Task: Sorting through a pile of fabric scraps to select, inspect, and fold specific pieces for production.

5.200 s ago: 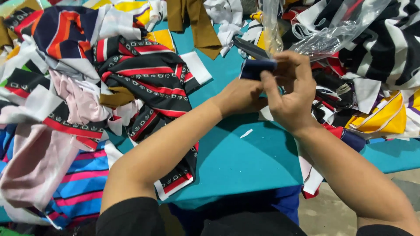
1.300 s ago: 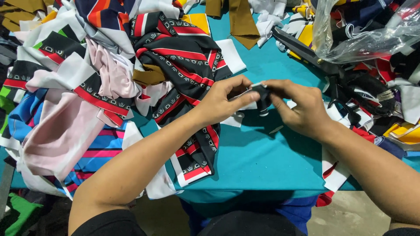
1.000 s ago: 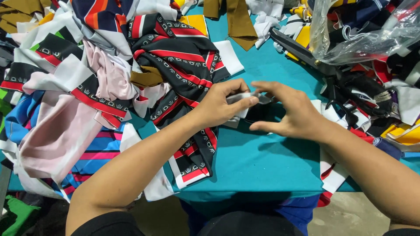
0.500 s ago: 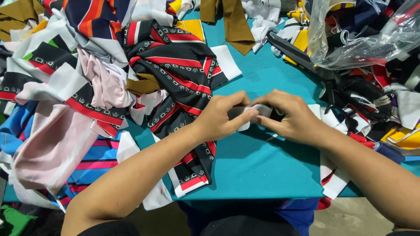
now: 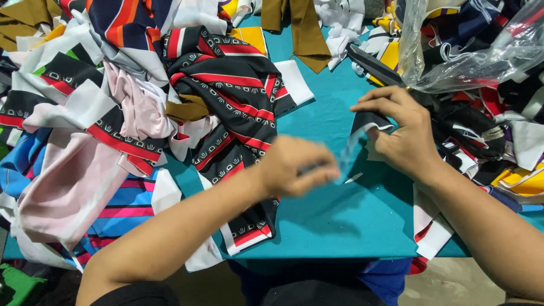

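Holding a small black-and-white fabric piece (image 5: 369,121) against the teal worktop (image 5: 340,221), the right hand (image 5: 399,136) has its fingers curled over the piece, grip closed on it near the worktop's middle right. Left hand (image 5: 297,167) is motion-blurred just left of it, fingers pinched together on what looks like a thin clear film or bag edge (image 5: 347,154) running up toward the fabric piece; too blurred to be sure what it is, but the grip looks closed on it.

Heaps of printed cloth surround the work area: a black, red and white patterned scarf (image 5: 238,96) to the left, pink fabric (image 5: 73,187) further left, brown strips (image 5: 300,25) at top. A clear plastic bag (image 5: 476,51) lies top right over dark cloth, with dark scissors (image 5: 374,65) just beside it.

Judgement on doing this step well: keep the right hand pinning the folded piece flat so it doesn't unfold, pull the clear film straight and taut with the left, avoid snagging the loose scarf edges nearby. A small white scrap (image 5: 353,178) sits on the worktop between the hands; keep it clear of the fold.
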